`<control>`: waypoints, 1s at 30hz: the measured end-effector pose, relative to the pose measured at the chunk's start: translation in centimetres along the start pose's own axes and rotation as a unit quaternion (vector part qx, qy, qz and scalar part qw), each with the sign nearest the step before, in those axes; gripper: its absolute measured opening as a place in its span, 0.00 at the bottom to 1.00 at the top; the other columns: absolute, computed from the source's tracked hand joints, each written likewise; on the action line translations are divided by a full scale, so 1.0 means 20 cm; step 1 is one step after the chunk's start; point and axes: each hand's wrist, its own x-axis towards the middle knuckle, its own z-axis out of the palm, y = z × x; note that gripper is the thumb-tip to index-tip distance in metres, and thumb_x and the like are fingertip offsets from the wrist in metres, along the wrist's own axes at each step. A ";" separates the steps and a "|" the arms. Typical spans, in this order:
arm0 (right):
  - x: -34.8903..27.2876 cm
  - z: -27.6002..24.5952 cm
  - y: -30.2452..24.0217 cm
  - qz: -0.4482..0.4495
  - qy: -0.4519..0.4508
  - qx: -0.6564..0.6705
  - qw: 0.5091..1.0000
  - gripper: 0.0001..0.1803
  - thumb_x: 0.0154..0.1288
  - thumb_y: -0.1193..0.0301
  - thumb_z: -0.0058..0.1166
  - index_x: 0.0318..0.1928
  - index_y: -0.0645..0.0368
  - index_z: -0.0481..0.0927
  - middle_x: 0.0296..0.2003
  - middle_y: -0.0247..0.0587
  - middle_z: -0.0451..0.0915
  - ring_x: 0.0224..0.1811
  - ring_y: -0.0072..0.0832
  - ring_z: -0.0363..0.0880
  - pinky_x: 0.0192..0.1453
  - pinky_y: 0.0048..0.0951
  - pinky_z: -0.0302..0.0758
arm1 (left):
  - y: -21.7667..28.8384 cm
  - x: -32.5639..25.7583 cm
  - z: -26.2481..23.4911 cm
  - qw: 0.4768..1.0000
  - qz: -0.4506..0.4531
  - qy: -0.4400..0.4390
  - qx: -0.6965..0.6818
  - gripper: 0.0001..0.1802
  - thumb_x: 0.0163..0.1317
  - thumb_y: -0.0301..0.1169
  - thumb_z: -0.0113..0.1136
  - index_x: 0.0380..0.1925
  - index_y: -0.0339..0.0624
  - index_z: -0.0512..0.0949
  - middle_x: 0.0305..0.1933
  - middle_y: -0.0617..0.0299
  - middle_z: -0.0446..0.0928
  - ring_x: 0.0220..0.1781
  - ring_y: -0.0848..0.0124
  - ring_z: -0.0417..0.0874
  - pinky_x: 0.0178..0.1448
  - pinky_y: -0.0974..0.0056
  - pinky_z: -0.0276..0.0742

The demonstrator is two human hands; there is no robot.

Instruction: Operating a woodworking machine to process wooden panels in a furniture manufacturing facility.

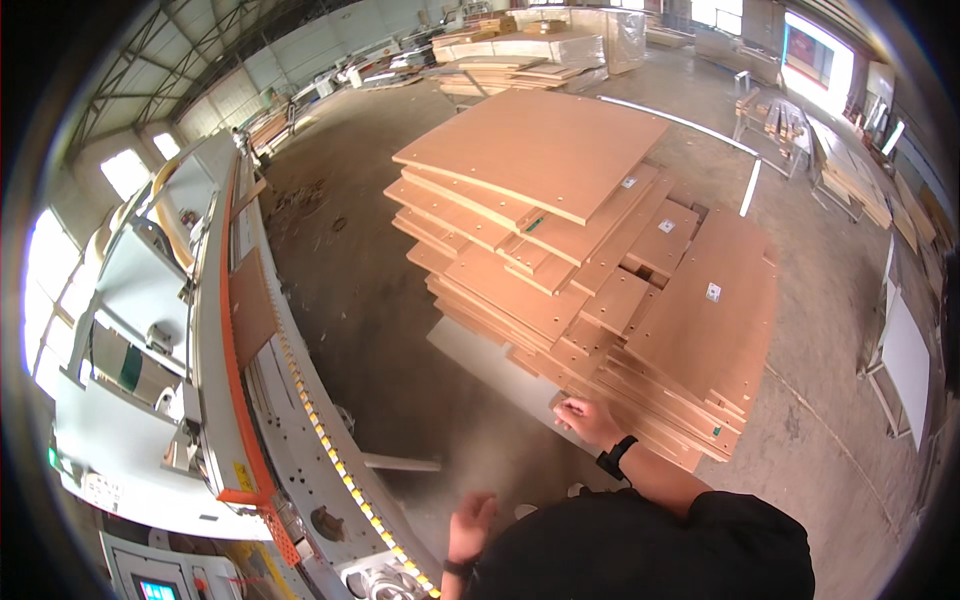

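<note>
My right hand (590, 420) is at the near left side of a tall stack of brown wood panels, its fingers curled in beside the lower panel edges. Whether it grips a panel corner there cannot be made out. A dark band circles that wrist. Lower down, my left hand (472, 522) hangs in the gap between stack and machine, slightly blurred, fingers loosely curled and no object visible in it. The top panel (540, 145) overhangs the uneven layers below. On the stack's right lies another large panel (705, 300) with a small white label.
A long machine (215, 330) with an orange strip and a yellow-marked edge runs along my left, one brown panel (250, 305) lying on it. A control screen (157, 590) sits at lower left. Wrapped board stacks (560, 50) stand behind; racks (775, 125) are at far right.
</note>
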 end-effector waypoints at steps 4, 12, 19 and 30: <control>0.09 0.00 0.10 -0.008 -0.013 0.017 1.000 0.14 0.77 0.64 0.56 0.43 0.65 0.83 0.34 0.34 0.86 0.32 0.16 0.79 0.40 0.21 0.77 | -0.12 0.04 -0.10 0.997 -0.069 -0.020 0.037 0.13 0.72 0.33 0.59 0.50 0.35 0.80 0.33 0.62 0.84 0.25 0.79 0.76 0.30 0.71 0.73; 0.26 -0.13 -0.19 -0.020 0.115 0.012 0.993 0.16 0.76 0.60 0.53 0.41 0.62 0.82 0.30 0.31 0.84 0.32 0.17 0.79 0.39 0.23 0.76 | -0.39 0.07 -0.20 0.994 -0.083 0.006 0.075 0.13 0.70 0.34 0.61 0.48 0.39 0.83 0.32 0.57 0.86 0.27 0.74 0.82 0.35 0.66 0.78; 0.30 -0.71 0.03 0.008 0.311 0.064 0.948 0.18 0.74 0.56 0.55 0.39 0.60 0.81 0.27 0.32 0.81 0.27 0.18 0.76 0.32 0.23 0.71 | -0.49 0.05 -0.11 0.992 -0.098 0.045 0.063 0.14 0.70 0.37 0.61 0.49 0.39 0.82 0.34 0.55 0.87 0.36 0.69 0.88 0.43 0.62 0.82; -0.47 -1.24 0.55 0.288 0.447 0.058 0.845 0.28 0.68 0.46 0.61 0.36 0.64 0.80 0.23 0.40 0.80 0.19 0.27 0.79 0.23 0.28 0.76 | -0.46 0.20 0.09 0.984 -0.119 0.005 0.133 0.20 0.69 0.42 0.62 0.50 0.39 0.84 0.37 0.56 0.88 0.40 0.68 0.88 0.48 0.61 0.82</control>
